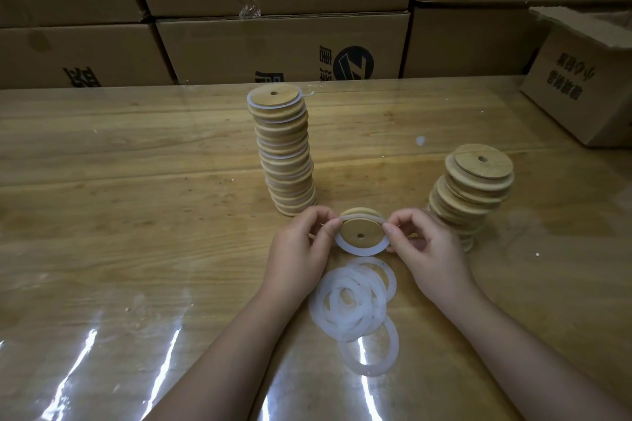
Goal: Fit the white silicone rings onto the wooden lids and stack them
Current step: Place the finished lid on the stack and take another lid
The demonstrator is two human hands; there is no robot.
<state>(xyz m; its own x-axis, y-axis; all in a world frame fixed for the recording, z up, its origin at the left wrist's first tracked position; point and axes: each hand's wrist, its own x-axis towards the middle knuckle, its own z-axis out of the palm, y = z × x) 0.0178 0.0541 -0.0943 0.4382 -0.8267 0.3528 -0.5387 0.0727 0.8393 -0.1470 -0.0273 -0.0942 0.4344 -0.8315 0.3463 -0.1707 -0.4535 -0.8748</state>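
Between my hands a round wooden lid (360,231) with a small centre hole is tilted toward me. A white silicone ring (359,250) is stretched around it, hanging loose at the bottom. My left hand (301,249) pinches the ring and lid on the left side. My right hand (425,246) pinches them on the right. A tall stack of lids with rings (284,150) stands behind. A shorter leaning stack of bare lids (472,188) stands to the right. A pile of loose white rings (355,304) lies on the table just below my hands.
The wooden table (136,215) is covered with shiny clear plastic. Stacked cardboard boxes (280,41) form a wall along the far edge. An opened cardboard box (581,85) sits at the back right.
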